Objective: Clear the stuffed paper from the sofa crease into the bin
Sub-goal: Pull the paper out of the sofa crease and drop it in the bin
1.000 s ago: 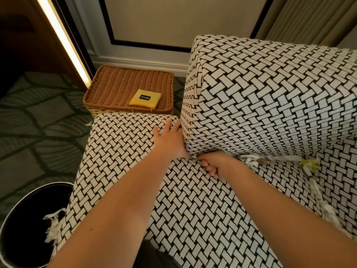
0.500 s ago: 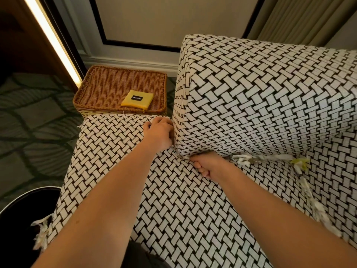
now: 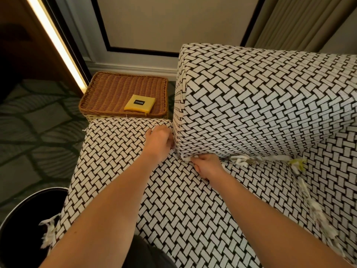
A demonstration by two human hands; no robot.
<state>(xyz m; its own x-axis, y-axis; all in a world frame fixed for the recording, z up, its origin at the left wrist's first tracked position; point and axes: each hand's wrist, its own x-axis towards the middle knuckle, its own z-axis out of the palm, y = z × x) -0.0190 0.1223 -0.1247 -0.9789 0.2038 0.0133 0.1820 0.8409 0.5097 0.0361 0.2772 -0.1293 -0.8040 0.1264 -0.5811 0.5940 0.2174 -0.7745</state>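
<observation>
Hands worked the back crease of the sofa seat (image 3: 173, 209). Left hand (image 3: 159, 141) had gone from flat, with straight fingers against the end of the backrest (image 3: 260, 113), to bunched at that corner. Its fingers (image 3: 168, 132) were bent into the gap with the tips hidden, so I couldn't tell if they held anything. Right hand (image 3: 207, 167) hadn't left the crease: fingers curled tight, pinching the near end of the stuffed paper (image 3: 243, 161), and a white shred now showed at the fingertips. Read: the pull was only starting and nothing had come free. Most of the paper was still wedged, in a white run along the crease right of the hand, a yellow-green scrap (image 3: 297, 163) at the far corner, and more trailing down the side crease (image 3: 313, 206). Bin (image 3: 21, 240) stood on the floor by the seat's left front corner, well apart from the hands, a few shreds (image 3: 48, 229) already in it. Wicker basket (image 3: 119, 91) with a yellow packet (image 3: 139, 102) sat behind the seat, not involved. Likely snags: the backrest clamping the paper, thin shreds tearing, and the left forearm lying across the way to the bin.
</observation>
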